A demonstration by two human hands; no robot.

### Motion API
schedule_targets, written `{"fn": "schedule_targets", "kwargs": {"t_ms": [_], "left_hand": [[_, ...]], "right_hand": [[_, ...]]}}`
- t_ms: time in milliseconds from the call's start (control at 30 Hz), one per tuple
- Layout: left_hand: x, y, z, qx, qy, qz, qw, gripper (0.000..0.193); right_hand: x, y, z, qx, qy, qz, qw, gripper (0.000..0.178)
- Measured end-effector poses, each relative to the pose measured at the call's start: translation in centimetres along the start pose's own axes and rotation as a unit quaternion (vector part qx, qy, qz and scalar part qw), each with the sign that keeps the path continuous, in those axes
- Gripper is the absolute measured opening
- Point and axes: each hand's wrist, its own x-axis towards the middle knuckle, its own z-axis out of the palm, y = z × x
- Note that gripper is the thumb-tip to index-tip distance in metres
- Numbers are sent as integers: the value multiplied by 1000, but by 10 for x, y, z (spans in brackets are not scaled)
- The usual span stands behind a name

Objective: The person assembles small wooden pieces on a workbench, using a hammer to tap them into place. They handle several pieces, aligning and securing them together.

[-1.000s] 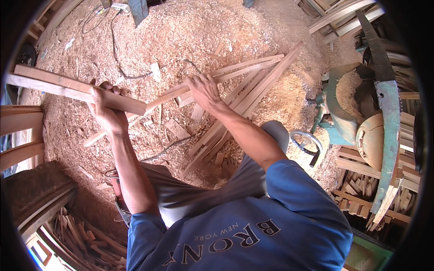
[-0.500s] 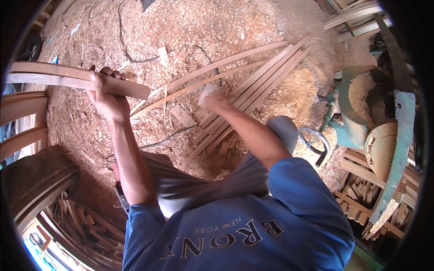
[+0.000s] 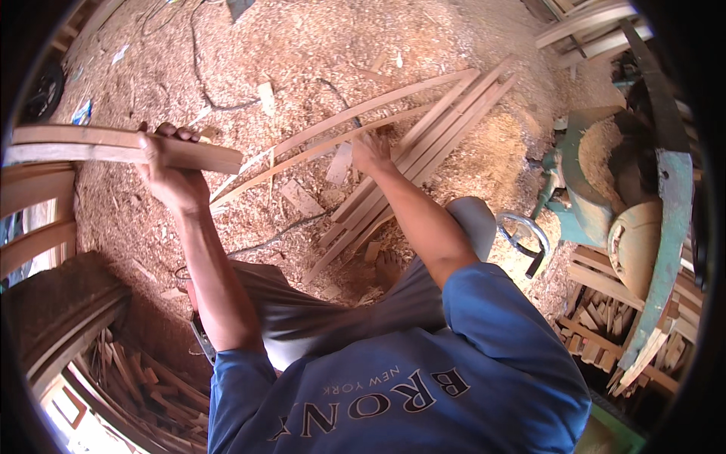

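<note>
My left hand (image 3: 175,172) is wrapped around curved wooden pieces (image 3: 83,138), which reach out past the left rim. Their near end stands out beyond my fingers. On the floor ahead, my right hand (image 3: 371,153) is closed over the thinner of two curved wooden strips (image 3: 302,161); my palm partly hides the fingertips. Just left of that hand a small flat wood block (image 3: 339,164) lies on the shavings. Several straight wooden strips (image 3: 423,157) form a slanting bundle beside my right wrist.
Wood shavings (image 3: 249,45) cover the floor, with a dark cable (image 3: 198,57) across them. At the right stands a green machine (image 3: 586,174) beside a curved metal handle (image 3: 525,233). Offcuts fill spaces at lower left (image 3: 144,386) and lower right (image 3: 601,321). Curved frames (image 3: 38,212) stand at left.
My right hand has let go of the small wood block, now on the floor, and moved slightly right onto the thin curved strip. My left hand keeps its hold, shifted slightly left.
</note>
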Motion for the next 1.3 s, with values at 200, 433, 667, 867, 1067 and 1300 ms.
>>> {"fn": "schedule_targets", "kwargs": {"t_ms": [200,433,667,867,1067,1300], "left_hand": [[-1,11,15,-1,104,-30,994,30],[7,5,2,21,152,-34,988,30],[12,9,-21,-20,142,-63,988,31],[13,17,-16,23,128,-104,986,30],[19,19,-19,-139,62,-181,972,28],[18,16,-17,-258,-12,-258,931,29]], "right_hand": [[-2,14,-2,-47,-10,75,996,44],[-5,0,16,-90,-302,-124,941,34],[-8,-8,-12,2,-170,-163,972,27],[-20,-54,-121,246,62,-259,932,30],[-120,-43,-258,102,544,-338,762,28],[-197,-12,-294,425,535,-367,631,48]]}}
